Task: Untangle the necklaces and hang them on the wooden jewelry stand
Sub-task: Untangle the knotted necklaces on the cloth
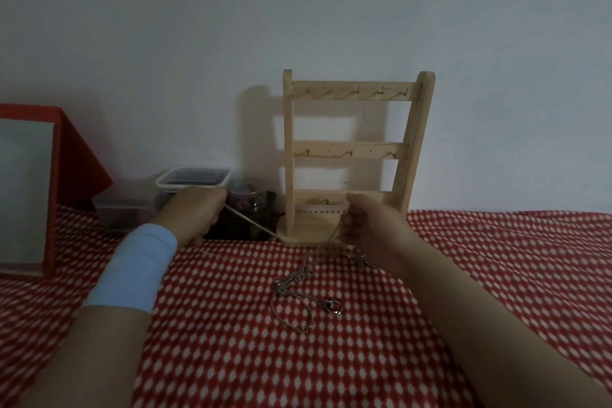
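A wooden jewelry stand [351, 149] with three rails of small hooks stands against the wall; no necklace hangs on it. My left hand [195, 214] is closed on one end of a thick silver chain [251, 220], pulled taut to the left. My right hand [371, 228] pinches thin chains in front of the stand's base. Below it a tangle of thin silver necklaces [298, 278] lies on the red-and-white cloth, with a ring pendant [332, 305] at its lower right.
A clear plastic container [193, 177] and a small jar [246, 197] sit left of the stand, behind my left hand. A red box with a mirror [39, 189] stands at the far left. The cloth [496, 258] covers the whole surface.
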{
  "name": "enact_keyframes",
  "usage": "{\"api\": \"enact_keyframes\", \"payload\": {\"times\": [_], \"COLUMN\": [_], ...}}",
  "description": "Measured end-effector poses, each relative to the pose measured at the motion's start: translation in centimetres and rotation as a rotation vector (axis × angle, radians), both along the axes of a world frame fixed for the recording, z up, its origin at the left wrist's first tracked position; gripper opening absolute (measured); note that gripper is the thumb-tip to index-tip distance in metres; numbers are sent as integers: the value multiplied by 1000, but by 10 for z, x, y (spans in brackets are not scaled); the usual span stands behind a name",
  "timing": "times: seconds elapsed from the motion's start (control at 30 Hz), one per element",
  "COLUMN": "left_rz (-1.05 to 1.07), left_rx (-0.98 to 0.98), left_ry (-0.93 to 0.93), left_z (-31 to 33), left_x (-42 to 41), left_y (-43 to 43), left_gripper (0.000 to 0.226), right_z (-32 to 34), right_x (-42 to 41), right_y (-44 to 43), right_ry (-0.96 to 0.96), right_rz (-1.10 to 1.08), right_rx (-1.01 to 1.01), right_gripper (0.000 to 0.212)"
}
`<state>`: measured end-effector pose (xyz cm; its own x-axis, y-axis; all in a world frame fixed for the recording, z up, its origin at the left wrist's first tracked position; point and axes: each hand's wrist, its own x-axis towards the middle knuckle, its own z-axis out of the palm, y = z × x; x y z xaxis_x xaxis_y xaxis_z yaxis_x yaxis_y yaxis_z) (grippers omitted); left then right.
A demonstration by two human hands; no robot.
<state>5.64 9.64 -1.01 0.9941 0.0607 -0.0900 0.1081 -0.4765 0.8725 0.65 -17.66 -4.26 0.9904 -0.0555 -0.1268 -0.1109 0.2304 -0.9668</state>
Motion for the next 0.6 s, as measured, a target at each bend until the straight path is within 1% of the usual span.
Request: {"api": "enact_keyframes", "payload": {"times": [0.03, 0.07, 0.13, 0.2, 0.23, 0.27, 0.3, 0.33, 0.4, 0.43, 0.47, 0.5, 0.53, 0.6], "left_rz": [9, -3, -68, -143, -172, -195, -221, -267, -420, -506, -576, -616, -620, -578], "left_rx": [212, 369, 534, 713, 833, 942, 1004, 994, 817, 745, 719, 733, 755, 750], "left_ry": [25, 78, 217, 291, 269, 191, 84, -24, -137, -144, -128, -107, -111, -132], "left_z": [-1, -1, -2, -2, 0, 2, 3, 3, -1, -5, -11, -19, -26, -33], "left_x": [0, 0, -2, -7, -10, -12, -14, -15, -25, -31, -35, -36, -35, -30], "left_y": [5, 10, 16, 11, 6, -2, -11, -22, -46, -58, -68, -76, -80, -81], "left_gripper": [35, 33, 32, 26, 25, 25, 25, 25, 28, 34, 40, 43, 40, 24], "right_z": [1, 2, 2, 1, 1, 1, 0, -1, -3, -4, -5, -6, -6, -5], "right_x": [0, -1, -2, -4, -5, -5, -5, -5, -3, -2, -1, 0, 2, 3], "right_y": [-1, -1, -2, -2, -2, -1, 0, 1, 1, 2, 2, 1, 0, -5], "right_ry": [-12, -19, -23, -23, -31, -42, -52, -59, -73, -85, -98, -111, -123, -139], "right_rz": [7, 18, 48, 74, 84, 91, 96, 100, 98, 89, 74, 53, 32, 14], "right_rx": [19, 32, 19, -68, -123, -174, -227, -283, -380, -417, -447, -477, -512, -585], "right_gripper": [27, 28, 28, 27, 26, 24, 25, 27, 26, 23, 19, 17, 18, 22]}}
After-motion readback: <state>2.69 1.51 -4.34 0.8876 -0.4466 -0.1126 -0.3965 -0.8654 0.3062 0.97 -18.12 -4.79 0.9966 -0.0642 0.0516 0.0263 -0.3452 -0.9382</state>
